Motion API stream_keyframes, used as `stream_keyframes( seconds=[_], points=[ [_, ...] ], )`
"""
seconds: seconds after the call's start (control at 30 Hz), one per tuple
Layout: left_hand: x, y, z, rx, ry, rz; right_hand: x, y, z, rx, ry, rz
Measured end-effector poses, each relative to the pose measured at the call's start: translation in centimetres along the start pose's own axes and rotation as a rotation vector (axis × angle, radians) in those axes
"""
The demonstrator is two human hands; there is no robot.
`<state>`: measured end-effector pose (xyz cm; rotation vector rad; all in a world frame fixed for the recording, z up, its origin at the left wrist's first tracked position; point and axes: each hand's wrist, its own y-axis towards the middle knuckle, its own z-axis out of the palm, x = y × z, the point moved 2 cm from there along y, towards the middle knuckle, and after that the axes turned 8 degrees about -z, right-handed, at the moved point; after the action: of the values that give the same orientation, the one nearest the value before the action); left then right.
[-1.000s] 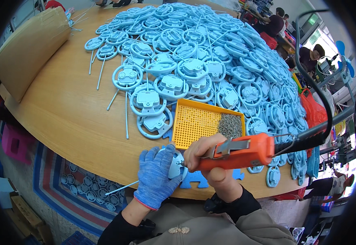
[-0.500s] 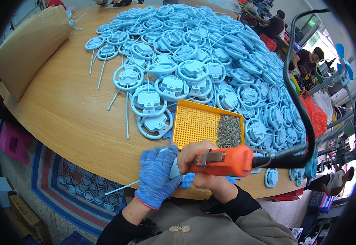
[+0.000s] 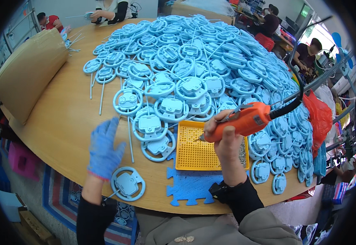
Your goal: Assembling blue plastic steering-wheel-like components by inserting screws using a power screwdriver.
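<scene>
My left hand [image 3: 106, 149], in a blue knit glove, is over the left part of the table with its fingers stretched out and holds nothing. Just below it a light blue toy steering wheel [image 3: 127, 183] lies at the near table edge, its thin rod pointing toward my left sleeve. My right hand [image 3: 229, 143] is bare and grips an orange electric screwdriver [image 3: 247, 120]. The tool's tip points left, above a yellow perforated tray [image 3: 194, 157]. Small metal screws [image 3: 243, 153] lie at the tray's right end, partly hidden behind my right hand.
A blue foam mat [image 3: 190, 187] lies under the tray. A big heap of light blue steering wheels [image 3: 190, 51] fills the far and right table. Cardboard [image 3: 31, 69] stands at the left. The screwdriver's black cable [image 3: 286, 109] runs up right. Other people sit farther off.
My left hand has moved left, away from the screwdriver, and a steering wheel now lies below it. My right hand has lifted the screwdriver over the tray. The view has shifted upward.
</scene>
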<state>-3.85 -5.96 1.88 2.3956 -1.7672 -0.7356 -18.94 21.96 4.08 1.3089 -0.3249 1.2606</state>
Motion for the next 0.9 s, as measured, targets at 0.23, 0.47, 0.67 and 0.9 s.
stream_keyframes(
  seconds=[0.23,0.47,0.67,0.9],
  points=[
    [1.2,10.2,5.2,0.185,0.480,0.113,-1.7,0.7,0.3,-0.024,0.102,0.011],
    [6.9,10.3,7.3,0.078,-0.158,0.043,-2.1,0.2,0.8,0.001,0.165,0.061],
    [8.3,5.8,1.9,-0.080,-0.486,-0.276,-2.2,0.0,0.4,0.038,0.131,0.073],
    [-3.7,-8.9,-0.3,0.380,-1.457,-0.933,-2.0,-0.1,0.2,0.037,0.094,0.047]
  ],
)
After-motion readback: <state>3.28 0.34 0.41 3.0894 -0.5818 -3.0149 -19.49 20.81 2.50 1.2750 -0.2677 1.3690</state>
